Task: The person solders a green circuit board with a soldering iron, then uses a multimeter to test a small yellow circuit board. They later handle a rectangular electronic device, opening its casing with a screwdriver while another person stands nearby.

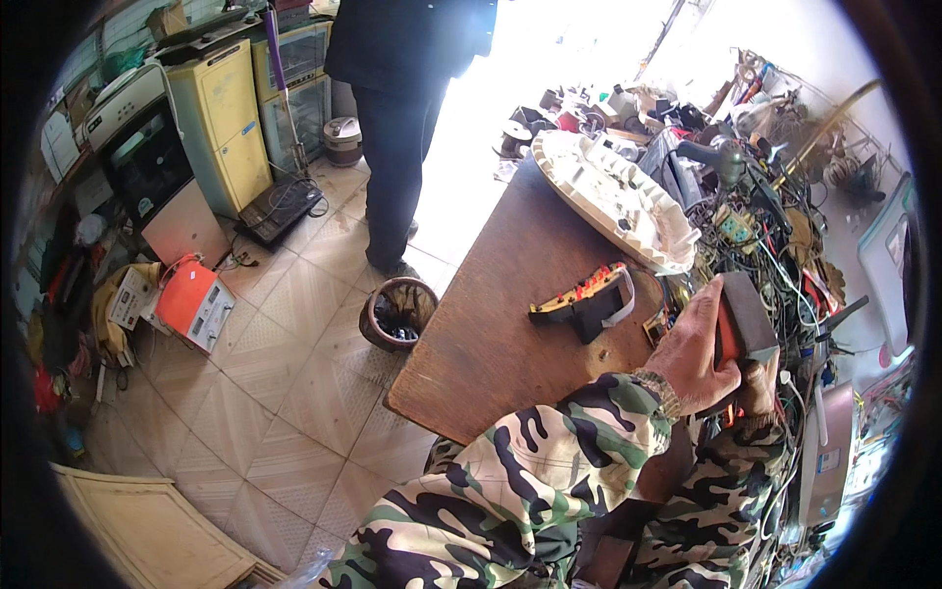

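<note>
At the right side of the wooden workbench [491,304], my left hand [690,358] is closed around a dark grey block with an orange-red side [751,316]. What kind of thing the block is I cannot make out. My right hand [758,385] is against its lower end, with most of its fingers hidden. Left of my hands lies a yellow-edged circuit board with red parts [579,288], joined to a black piece and a grey ribbon cable. Beyond it a cream round plastic housing [613,201] rests on the bench.
Tangled wires and loose parts [756,221] pile up along the bench's right side. A bucket [400,312] stands by the bench's left edge. A person in dark clothes [397,128] stands beyond it. An orange-and-white device [194,302] and a yellow cabinet [224,128] are at left.
</note>
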### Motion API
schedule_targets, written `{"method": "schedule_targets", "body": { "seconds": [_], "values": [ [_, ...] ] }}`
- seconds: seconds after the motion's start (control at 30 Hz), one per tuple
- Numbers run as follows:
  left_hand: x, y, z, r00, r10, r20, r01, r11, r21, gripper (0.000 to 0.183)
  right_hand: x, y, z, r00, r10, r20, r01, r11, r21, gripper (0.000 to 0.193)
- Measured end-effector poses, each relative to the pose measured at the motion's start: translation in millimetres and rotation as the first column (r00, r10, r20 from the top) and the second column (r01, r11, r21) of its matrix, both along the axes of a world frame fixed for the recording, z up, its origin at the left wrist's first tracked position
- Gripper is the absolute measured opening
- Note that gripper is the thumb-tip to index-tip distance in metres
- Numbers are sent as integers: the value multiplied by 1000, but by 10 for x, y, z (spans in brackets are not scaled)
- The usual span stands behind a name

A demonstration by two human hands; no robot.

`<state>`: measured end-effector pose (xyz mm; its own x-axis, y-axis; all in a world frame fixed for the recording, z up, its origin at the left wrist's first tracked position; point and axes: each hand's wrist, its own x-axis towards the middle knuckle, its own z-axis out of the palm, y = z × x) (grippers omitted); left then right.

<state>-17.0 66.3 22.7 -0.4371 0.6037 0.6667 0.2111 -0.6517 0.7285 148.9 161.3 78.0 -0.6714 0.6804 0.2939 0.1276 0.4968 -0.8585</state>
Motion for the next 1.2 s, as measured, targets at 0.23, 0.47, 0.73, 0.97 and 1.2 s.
{"method": "schedule_targets", "body": {
  "seconds": [0.23, 0.47, 0.73, 0.97, 1.2],
  "values": [
    [46, -48, 39, 999, -19, 31, 21, 998, -59, 101, -84, -153, 124, 998, 30, -54, -31, 999, -10, 129],
    [-1, -24, 19, 999, 23, 33, -21, 998, -57, 89, -223, -175, 265, 993, 108, -50, -106, 994, 43, 129],
    [7, -1, -35, 993, -50, 109, 51, 999, -2, 80, -242, -203, 262, 989, 124, -79, -119, 991, 66, 124],
    [-65, -75, 0, 960, -273, 67, 276, 960, -45, 87, -129, -171, 217, 980, 135, -148, -130, 991, 40, 126],
    [-84, -56, 15, 952, -296, 72, 301, 951, -74, 88, -75, -144, 156, 966, 151, -211, -160, 987, -25, 127]
  ]
}}
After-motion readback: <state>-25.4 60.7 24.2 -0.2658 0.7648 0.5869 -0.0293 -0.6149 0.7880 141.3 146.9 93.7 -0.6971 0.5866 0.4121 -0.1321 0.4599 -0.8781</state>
